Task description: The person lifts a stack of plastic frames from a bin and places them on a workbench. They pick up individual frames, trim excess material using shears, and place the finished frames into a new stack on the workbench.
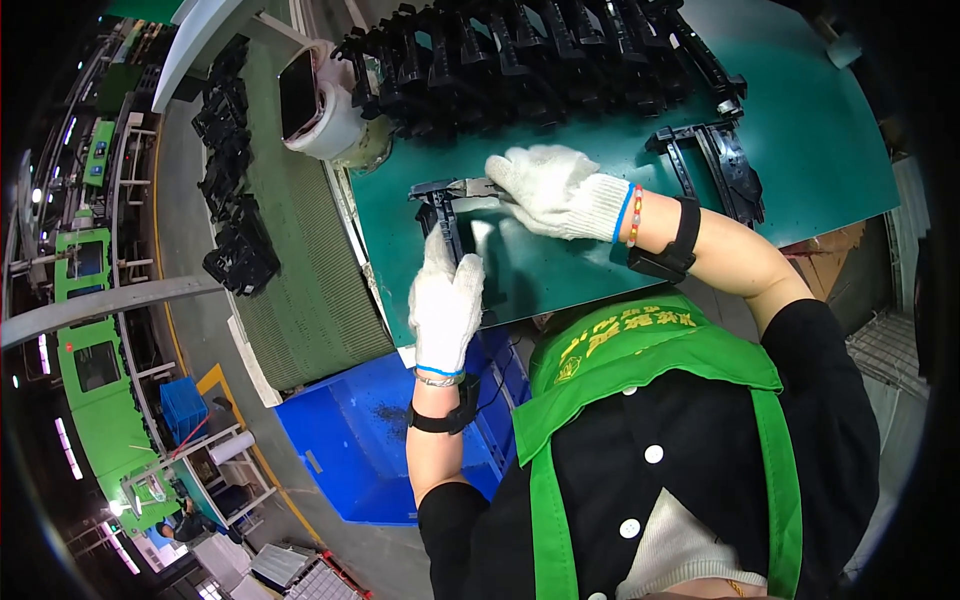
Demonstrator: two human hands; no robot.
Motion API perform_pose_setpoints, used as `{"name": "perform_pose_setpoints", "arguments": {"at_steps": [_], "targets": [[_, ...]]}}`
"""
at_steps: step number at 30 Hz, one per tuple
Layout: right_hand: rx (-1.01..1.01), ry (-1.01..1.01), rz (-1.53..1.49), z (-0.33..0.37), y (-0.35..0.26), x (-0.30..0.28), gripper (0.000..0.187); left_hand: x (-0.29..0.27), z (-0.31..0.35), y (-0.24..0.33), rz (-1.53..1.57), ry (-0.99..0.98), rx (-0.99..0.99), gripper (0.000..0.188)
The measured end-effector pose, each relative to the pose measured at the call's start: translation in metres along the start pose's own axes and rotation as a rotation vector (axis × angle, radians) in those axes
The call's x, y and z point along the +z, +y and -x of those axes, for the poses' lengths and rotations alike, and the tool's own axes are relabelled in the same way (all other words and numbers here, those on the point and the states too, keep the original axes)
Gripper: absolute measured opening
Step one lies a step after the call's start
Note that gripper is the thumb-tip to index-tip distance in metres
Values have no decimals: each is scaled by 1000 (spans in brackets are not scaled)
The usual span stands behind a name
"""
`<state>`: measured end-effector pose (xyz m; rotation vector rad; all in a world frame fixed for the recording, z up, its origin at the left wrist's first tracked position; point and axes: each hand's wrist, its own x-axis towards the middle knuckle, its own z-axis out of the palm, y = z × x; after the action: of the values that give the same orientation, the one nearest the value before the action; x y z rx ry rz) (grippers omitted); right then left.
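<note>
My left hand (446, 305), in a white knit glove, is closed on the lower part of a black plastic frame (436, 208) above the green tabletop. My right hand (560, 190), gloved the same way, grips a small metal hand tool (472, 188) that looks like pliers or nippers. The tool's tip touches or lies right at the upper end of the frame; exact contact is too small to tell. The glove hides most of the tool's handles. To the right of my right hand, another black plastic frame (722, 165) lies on the table.
Many black plastic parts stand in a row along the far side of the green table (820, 150). A phone (298, 95) leans by a white roll (335, 130) at the left. Beyond is a green conveyor (300, 260) with black parts; a blue bin (350, 440) sits below the table's near edge.
</note>
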<state>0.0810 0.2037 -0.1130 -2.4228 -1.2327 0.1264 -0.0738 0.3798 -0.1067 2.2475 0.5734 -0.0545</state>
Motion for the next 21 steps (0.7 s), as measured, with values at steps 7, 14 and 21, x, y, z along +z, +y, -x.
{"name": "perform_pose_setpoints", "arguments": {"at_steps": [7,14,21], "targets": [[503,-186,-621,54,17,-8,40,25,11,31,-364,-44,44,72],[764,-529,-1411,92,6,5,43,71,1,31,-590,-155,67,75],[852,-391,-1839,66,-2,28,31,77,1,30,-611,-123,91,73]]}}
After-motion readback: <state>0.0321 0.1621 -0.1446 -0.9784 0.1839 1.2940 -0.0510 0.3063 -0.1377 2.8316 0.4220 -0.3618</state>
